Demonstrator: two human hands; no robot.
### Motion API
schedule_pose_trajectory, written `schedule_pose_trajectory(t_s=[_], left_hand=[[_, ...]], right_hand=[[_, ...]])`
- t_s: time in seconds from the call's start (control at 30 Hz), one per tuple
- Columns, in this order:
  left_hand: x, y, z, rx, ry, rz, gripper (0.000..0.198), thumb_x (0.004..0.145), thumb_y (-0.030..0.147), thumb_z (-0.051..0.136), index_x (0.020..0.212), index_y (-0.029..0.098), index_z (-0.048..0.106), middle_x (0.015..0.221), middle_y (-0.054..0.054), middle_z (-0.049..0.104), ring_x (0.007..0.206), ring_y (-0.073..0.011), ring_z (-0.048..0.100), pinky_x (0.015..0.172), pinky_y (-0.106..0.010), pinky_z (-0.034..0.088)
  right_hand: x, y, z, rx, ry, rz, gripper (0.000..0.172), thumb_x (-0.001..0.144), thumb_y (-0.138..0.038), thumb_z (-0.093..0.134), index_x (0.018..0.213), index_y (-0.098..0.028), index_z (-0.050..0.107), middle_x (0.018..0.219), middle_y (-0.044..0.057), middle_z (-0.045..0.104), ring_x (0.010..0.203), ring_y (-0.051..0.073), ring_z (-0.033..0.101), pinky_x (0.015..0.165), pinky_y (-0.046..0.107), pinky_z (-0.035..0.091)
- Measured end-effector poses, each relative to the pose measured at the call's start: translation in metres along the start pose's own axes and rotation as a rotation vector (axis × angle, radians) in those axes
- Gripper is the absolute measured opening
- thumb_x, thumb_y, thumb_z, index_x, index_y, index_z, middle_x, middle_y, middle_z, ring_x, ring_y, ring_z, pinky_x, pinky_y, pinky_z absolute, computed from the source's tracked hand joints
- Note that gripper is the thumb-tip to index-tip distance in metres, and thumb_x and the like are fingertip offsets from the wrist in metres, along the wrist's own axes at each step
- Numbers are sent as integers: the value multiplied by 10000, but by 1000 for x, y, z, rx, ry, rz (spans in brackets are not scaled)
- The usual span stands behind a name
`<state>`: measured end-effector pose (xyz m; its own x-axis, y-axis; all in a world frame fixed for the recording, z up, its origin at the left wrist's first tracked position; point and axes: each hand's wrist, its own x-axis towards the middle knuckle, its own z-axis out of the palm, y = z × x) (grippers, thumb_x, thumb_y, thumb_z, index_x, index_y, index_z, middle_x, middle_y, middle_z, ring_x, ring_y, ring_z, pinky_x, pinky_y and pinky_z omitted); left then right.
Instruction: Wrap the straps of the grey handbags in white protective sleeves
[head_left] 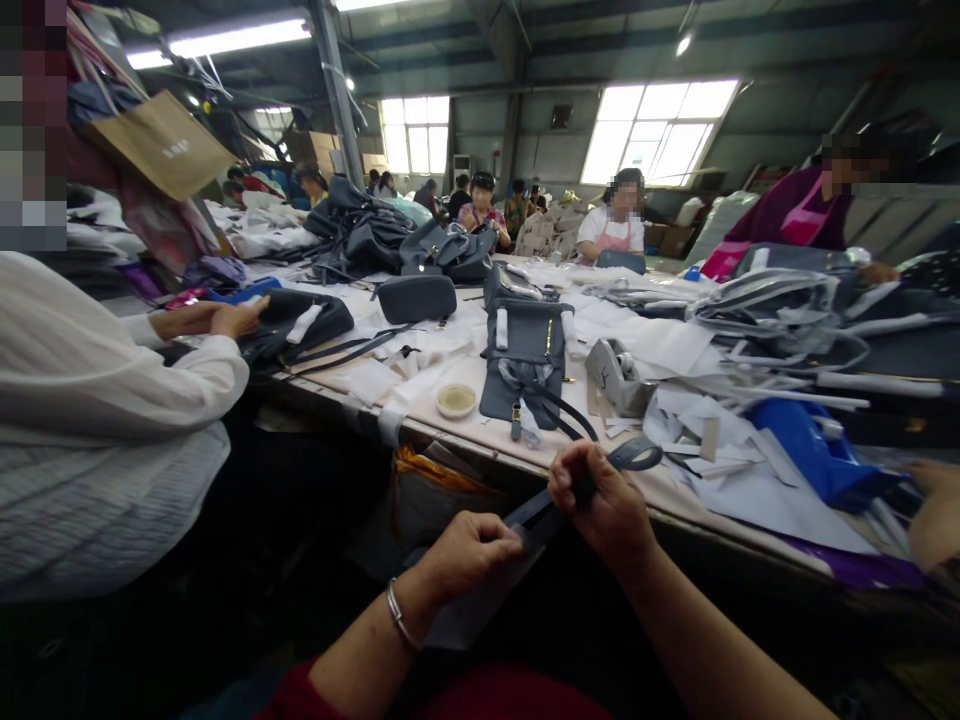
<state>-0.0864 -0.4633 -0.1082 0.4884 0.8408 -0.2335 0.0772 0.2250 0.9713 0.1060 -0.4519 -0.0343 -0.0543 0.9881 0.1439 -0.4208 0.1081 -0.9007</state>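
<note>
A dark blue-grey bag [521, 335] with gold zips and white-wrapped handles lies on the table in front of me. Its long strap [574, 408] runs over the table edge towards my hands. My right hand [600, 500] is closed around the strap, and a loop of it sticks out to the right. Lower and to the left, my left hand [469, 555], with a silver bangle at the wrist, pinches the strap between thumb and fingers. A thin, translucent white sheet [469, 605] hangs below that hand; whether the fingers grip it too, I cannot tell.
A small round dish [455, 401] stands near the table edge. Right of the bag are a grey tape dispenser [621, 378], paper scraps and a blue dispenser [814, 450]. Dark bags [360, 232] are piled behind. A co-worker in white [112, 430] handles a bag at left.
</note>
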Motion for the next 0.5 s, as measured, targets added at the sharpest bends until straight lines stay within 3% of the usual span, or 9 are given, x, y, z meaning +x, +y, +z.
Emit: schedule_pose_trajectory(t_s=[0.1, 0.17, 0.23, 0.33, 0.43, 0.5], left_hand=[[-1, 4, 3, -12, -7, 18, 335, 720, 444, 742, 706, 112, 704, 623, -11, 593, 576, -110, 480, 562, -237, 349], [-2, 7, 4, 10, 14, 43, 337, 733, 447, 729, 698, 112, 710, 634, -19, 602, 592, -121, 495, 575, -244, 366], [-3, 10, 5, 80, 36, 89, 311, 745, 428, 718, 705, 120, 727, 682, -33, 634, 647, -141, 530, 613, -250, 396], [-6, 11, 4, 179, 66, 120, 265, 753, 401, 708, 712, 142, 743, 745, -37, 661, 714, -160, 560, 657, -248, 418], [-7, 10, 2, 224, 122, 125, 285, 797, 409, 660, 709, 150, 740, 755, -34, 643, 724, -158, 562, 666, -244, 417], [-7, 10, 2, 248, 138, 131, 286, 817, 398, 636, 715, 153, 741, 755, -32, 633, 728, -159, 566, 676, -247, 417]], right_hand=[[-13, 27, -2, -313, -9, -10, 416, 974, -530, 372, 1062, -226, 641, 995, 76, 665, 892, 219, 615, 809, 368, 494], [-27, 49, -4, -616, -65, -63, 463, 962, -544, 395, 1226, -229, 607, 1268, 111, 604, 1199, 278, 523, 1047, 452, 393], [-43, 67, -8, -843, -126, -103, 521, 941, -543, 448, 1356, -238, 530, 1435, 114, 489, 1373, 305, 368, 1158, 507, 257], [-60, 79, -19, -935, -83, -89, 608, 904, -534, 535, 1432, -244, 450, 1533, 109, 375, 1435, 317, 279, 1187, 532, 198], [-64, 71, -33, -792, 143, -2, 566, 875, -574, 563, 1294, -193, 575, 1401, 143, 519, 1324, 328, 435, 1136, 506, 301], [-62, 62, -37, -596, 233, 152, 543, 866, -613, 550, 1166, -169, 645, 1211, 143, 642, 1181, 320, 553, 1044, 476, 403]])
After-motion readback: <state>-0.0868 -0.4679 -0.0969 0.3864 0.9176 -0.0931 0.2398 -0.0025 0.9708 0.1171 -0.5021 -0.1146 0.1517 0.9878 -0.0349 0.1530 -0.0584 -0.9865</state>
